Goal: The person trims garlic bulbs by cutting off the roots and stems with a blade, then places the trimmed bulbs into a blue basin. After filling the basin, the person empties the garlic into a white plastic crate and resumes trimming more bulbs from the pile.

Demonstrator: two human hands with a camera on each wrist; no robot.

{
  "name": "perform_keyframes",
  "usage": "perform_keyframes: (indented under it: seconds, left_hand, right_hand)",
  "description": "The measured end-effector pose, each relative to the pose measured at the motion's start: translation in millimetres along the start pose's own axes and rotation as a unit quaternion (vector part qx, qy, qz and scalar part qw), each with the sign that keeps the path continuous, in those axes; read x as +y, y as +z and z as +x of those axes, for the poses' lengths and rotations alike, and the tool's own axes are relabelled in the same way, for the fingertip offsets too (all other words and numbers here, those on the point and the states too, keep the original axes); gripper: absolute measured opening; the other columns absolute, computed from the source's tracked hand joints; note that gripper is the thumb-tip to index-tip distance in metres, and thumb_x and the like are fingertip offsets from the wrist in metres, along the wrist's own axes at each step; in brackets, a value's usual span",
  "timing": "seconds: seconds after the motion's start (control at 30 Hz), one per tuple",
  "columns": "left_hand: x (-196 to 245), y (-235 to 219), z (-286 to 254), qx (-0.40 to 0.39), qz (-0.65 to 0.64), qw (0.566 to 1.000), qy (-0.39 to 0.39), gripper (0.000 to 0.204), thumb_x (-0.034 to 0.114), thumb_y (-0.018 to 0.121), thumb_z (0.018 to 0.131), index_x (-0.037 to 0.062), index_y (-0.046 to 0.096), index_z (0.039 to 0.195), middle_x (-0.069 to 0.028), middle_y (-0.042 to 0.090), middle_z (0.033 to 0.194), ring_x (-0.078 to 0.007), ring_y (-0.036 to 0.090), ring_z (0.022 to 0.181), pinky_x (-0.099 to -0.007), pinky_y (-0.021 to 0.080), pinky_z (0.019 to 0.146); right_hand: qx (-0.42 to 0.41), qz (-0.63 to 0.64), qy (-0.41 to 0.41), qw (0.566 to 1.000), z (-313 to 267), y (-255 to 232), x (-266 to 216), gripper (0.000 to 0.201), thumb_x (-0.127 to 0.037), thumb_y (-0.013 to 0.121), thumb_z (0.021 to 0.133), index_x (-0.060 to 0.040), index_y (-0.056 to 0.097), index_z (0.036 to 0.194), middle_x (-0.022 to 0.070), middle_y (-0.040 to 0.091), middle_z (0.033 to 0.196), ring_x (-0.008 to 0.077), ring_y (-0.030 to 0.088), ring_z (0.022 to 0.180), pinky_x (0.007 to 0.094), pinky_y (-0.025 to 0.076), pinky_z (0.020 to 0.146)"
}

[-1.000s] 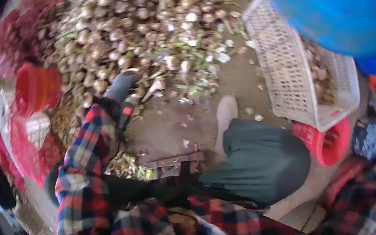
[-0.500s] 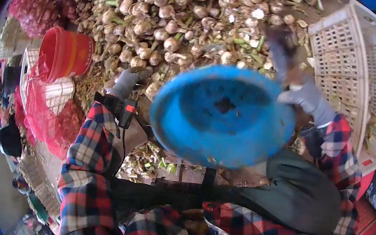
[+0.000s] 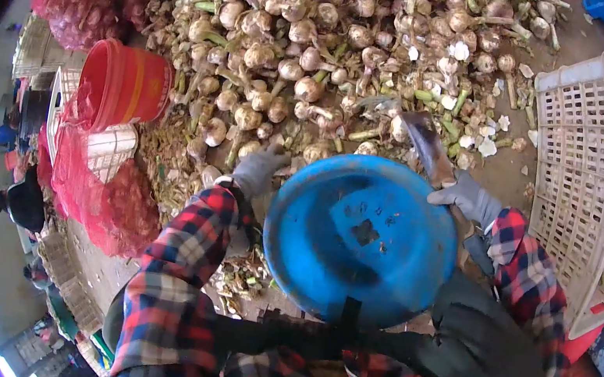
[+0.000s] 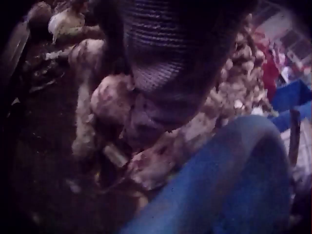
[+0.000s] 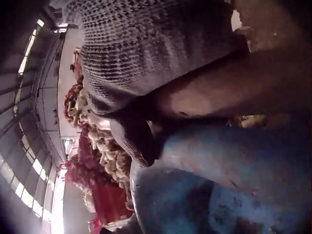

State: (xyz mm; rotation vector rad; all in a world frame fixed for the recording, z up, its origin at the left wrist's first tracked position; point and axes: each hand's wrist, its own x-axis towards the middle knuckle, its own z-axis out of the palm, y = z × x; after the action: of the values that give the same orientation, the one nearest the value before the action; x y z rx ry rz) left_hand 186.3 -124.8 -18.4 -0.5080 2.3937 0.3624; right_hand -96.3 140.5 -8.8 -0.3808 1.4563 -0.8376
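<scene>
Many bulbs [image 3: 307, 89] litter floor [image 3: 511, 173], white crate [image 3: 577, 157] beside; right grip [image 3: 476, 200] holds bladed tool [image 3: 428, 140]; left grip [image 3: 257, 170] at bulbs, hold unclear.

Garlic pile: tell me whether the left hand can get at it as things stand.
Yes, most likely: the left hand is at the near edge of the garlic pile, bulbs lie right by its fingers, and the basin stands beside the hand, not between.

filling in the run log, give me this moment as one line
left hand: at heaped garlic bulbs | right hand: holds bladed tool at blue basin rim | basin: no bulbs inside
</scene>
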Motion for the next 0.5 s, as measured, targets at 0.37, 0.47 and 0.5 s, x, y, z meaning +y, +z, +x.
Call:
perform_keyframes:
  seconds: [0.37,0.47,0.5]
  left_hand:
    - [9,-45,32,0.203,-0.56,0.789,-0.151,0.042,0.027,0.057,0.074,-0.0061,0.05,0.098,-0.007,0.055,0.086,-0.0122,0.052,0.076,-0.0241,0.042,0.065]
    - [55,-84,32,0.183,-0.602,0.777,-0.007,0.039,0.025,0.055,0.076,-0.0056,0.049,0.1,-0.005,0.056,0.083,-0.0095,0.05,0.073,-0.0217,0.04,0.063]
    - [62,-82,42,0.155,-0.594,0.789,0.009,0.039,0.025,0.055,0.076,-0.0053,0.049,0.1,-0.0045,0.056,0.082,-0.0093,0.05,0.072,-0.0217,0.04,0.063]
  right_hand:
    - [0.05,-0.066,-0.023,0.996,22,0,33,0.055,-0.035,0.07,0.054,0.003,0.054,0.09,0.0105,0.057,0.082,0.02,0.054,0.074,0.0298,0.043,0.068]
    - [0.146,-0.266,-0.029,0.952,22,0,-3,0.049,-0.04,0.062,0.061,-0.0015,0.054,0.089,0.0131,0.057,0.085,0.0262,0.055,0.078,0.0325,0.043,0.07]
    - [0.159,-0.314,-0.053,0.935,18,5,-24,0.047,-0.042,0.058,0.062,-0.0031,0.054,0.089,0.0142,0.057,0.086,0.0279,0.054,0.08,0.0333,0.043,0.071]
